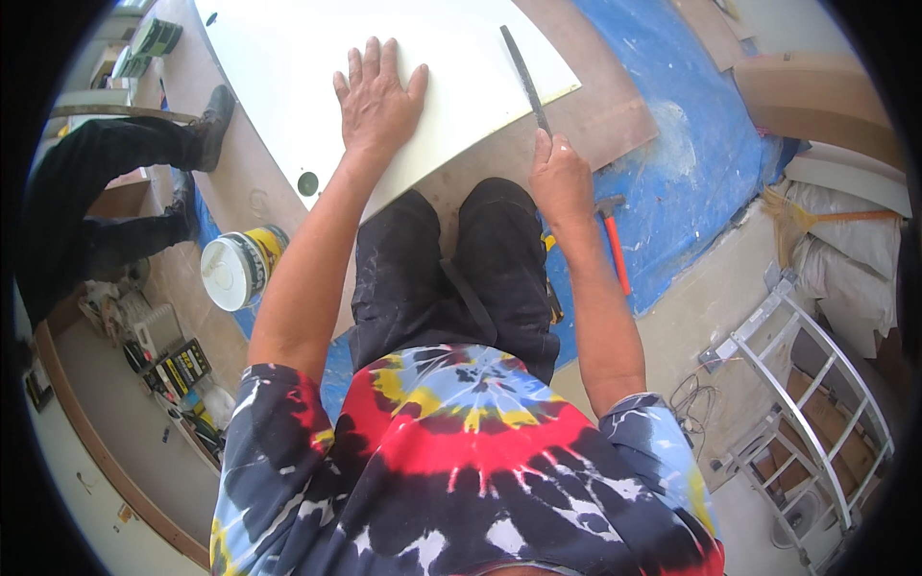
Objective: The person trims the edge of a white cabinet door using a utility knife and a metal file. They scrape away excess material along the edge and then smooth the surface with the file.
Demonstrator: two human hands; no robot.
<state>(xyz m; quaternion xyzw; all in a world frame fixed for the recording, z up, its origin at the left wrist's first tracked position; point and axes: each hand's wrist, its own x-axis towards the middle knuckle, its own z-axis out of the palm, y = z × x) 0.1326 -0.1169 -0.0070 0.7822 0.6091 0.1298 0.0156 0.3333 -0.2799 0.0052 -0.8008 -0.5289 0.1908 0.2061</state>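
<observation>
Probably renovation site: tarp, ladder

Dark grey bar in the right hand — plain white panel left of that grip, blue sheeting right, red-handled hammer beside it — and below, red, black, yellow tie-dye shirt!

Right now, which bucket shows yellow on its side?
The white-lidded bucket just left of the person's left forearm; the two buckets at the upper left look green.
</observation>
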